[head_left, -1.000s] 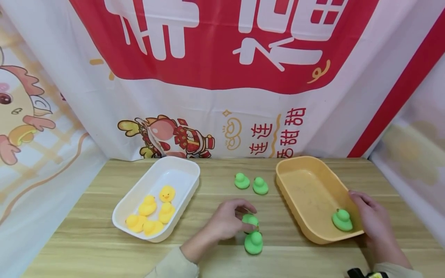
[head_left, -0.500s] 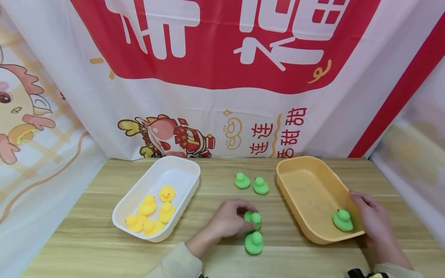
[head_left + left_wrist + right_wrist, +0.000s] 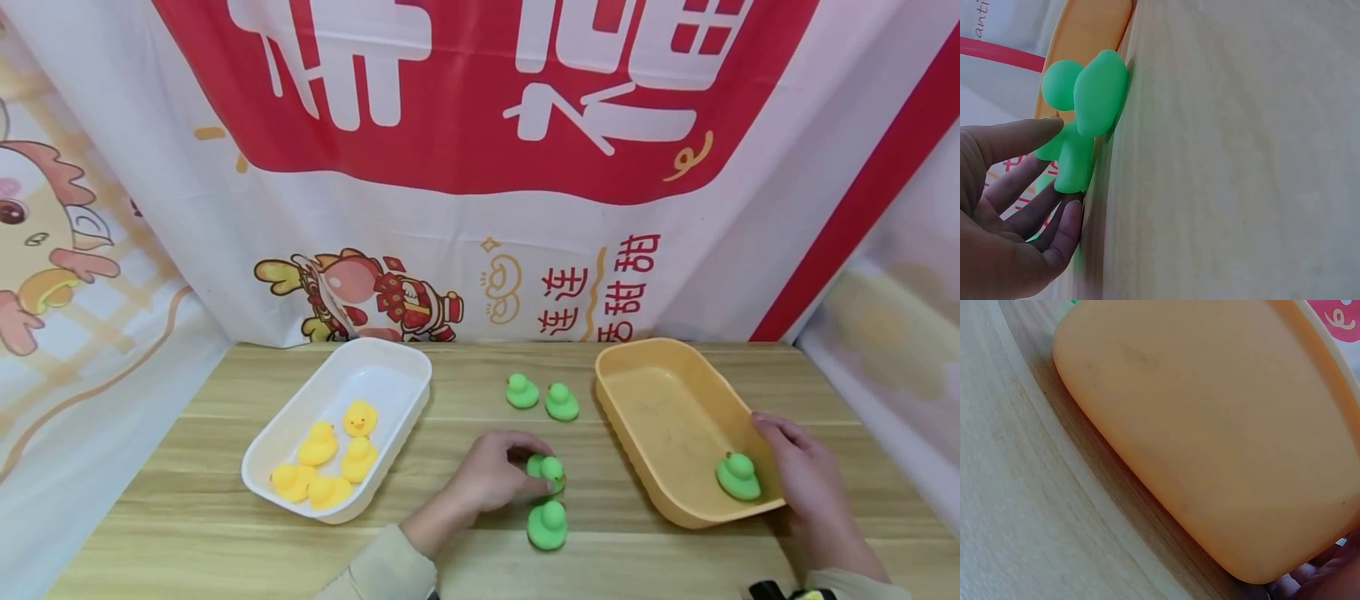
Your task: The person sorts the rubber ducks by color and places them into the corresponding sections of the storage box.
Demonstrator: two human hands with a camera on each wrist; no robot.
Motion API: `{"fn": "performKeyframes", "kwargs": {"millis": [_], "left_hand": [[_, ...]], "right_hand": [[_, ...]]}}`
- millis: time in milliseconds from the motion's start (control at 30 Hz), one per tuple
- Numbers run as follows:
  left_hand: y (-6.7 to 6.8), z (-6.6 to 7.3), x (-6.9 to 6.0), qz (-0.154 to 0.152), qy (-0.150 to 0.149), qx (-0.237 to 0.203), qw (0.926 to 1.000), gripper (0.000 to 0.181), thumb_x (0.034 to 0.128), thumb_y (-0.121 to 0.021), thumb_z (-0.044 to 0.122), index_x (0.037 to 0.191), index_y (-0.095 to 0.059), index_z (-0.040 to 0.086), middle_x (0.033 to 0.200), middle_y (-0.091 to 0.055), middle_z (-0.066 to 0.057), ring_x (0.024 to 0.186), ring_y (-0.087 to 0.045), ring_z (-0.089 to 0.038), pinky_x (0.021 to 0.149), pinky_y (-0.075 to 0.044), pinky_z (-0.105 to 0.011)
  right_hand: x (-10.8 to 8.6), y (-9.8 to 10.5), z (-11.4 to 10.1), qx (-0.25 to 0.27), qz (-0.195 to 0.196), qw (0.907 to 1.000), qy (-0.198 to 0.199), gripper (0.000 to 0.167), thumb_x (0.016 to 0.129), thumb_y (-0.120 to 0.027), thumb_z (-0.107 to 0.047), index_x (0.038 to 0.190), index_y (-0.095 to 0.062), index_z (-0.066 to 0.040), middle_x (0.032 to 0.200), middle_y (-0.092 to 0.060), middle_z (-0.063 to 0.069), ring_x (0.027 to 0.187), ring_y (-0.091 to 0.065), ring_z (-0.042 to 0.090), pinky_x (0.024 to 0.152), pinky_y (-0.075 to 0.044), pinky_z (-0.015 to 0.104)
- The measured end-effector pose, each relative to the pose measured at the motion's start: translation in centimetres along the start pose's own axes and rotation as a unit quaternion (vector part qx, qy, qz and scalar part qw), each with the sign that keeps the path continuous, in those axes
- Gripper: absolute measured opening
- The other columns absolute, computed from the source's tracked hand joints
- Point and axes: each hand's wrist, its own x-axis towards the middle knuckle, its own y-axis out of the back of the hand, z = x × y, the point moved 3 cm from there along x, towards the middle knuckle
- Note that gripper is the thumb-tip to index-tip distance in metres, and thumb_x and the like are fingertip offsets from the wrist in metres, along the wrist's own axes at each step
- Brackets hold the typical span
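My left hand (image 3: pixel 489 473) pinches a green toy duck (image 3: pixel 552 472) on the table, thumb on the near side and fingers on the far side. Just in front of it, a second green duck (image 3: pixel 548 527) sits upright; the left wrist view shows that front duck (image 3: pixel 1102 94) partly covering the pinched duck (image 3: pixel 1074 165). At the right, my right hand (image 3: pixel 812 479) holds the side rim of an orange bin (image 3: pixel 645 454), with the fingers under its outer wall mostly hidden. One green duck (image 3: pixel 738 476) lies inside that bin, near its front right corner.
Two more green ducks (image 3: pixel 521 391) (image 3: pixel 561 402) stand farther back on the wooden table (image 3: pixel 480 558). To the left is a white bin (image 3: pixel 258 458) with several yellow ducks (image 3: pixel 318 442) in it. A printed cloth (image 3: pixel 465 217) hangs behind the table.
My left fingers have closed in on the green duck, which has turned and shifted slightly to the right. My right hand and the orange bin have stayed in place.
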Motion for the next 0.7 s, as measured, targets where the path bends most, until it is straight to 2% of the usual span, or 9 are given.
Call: {"fn": "performKeyframes", "kwargs": {"millis": [200,367,500,700], "left_hand": [[0.2,0.3,-0.1,0.010,0.006,-0.011,0.9999,0.029,0.0771,-0.093,0.004,0.103,-0.083,0.013,0.099,-0.077,0.000,0.095,-0.065,-0.016,0.086,-0.053,-0.028],[0.6,0.8,-0.1,0.016,0.024,-0.033,0.9990,0.032,0.0782,-0.092,0.004,0.107,-0.082,0.012,0.102,-0.077,-0.002,0.097,-0.067,-0.018,0.083,-0.053,-0.029],[0.8,1.5,0.0,0.019,0.036,-0.051,0.9978,0.037,0.0786,-0.093,0.006,0.113,-0.081,0.010,0.106,-0.078,-0.002,0.099,-0.069,-0.019,0.084,-0.053,-0.029],[1.3,3.0,0.0,0.016,0.033,-0.073,0.9967,0.039,0.0773,-0.093,0.005,0.114,-0.081,0.012,0.109,-0.079,-0.004,0.099,-0.072,-0.018,0.085,-0.055,-0.028]], "right_hand": [[0.0,-0.1,-0.2,0.002,0.011,0.9998,-0.014,0.014,0.106,-0.062,-0.051,0.097,-0.069,-0.059,0.091,-0.056,-0.047,0.095,-0.051,-0.019,0.081,-0.042,0.003],[0.2,-0.2,-0.1,0.005,0.018,0.9997,-0.018,0.015,0.106,-0.062,-0.051,0.096,-0.069,-0.059,0.091,-0.056,-0.047,0.095,-0.051,-0.019,0.081,-0.042,0.003],[0.3,-0.1,0.1,0.006,0.018,0.9998,-0.010,0.012,0.106,-0.063,-0.052,0.098,-0.070,-0.058,0.091,-0.057,-0.047,0.095,-0.051,-0.020,0.081,-0.042,0.002],[0.4,0.0,0.4,-0.004,0.013,0.9999,-0.009,0.010,0.105,-0.063,-0.056,0.106,-0.072,-0.056,0.092,-0.056,-0.047,0.097,-0.050,-0.018,0.080,-0.041,0.003]]}}
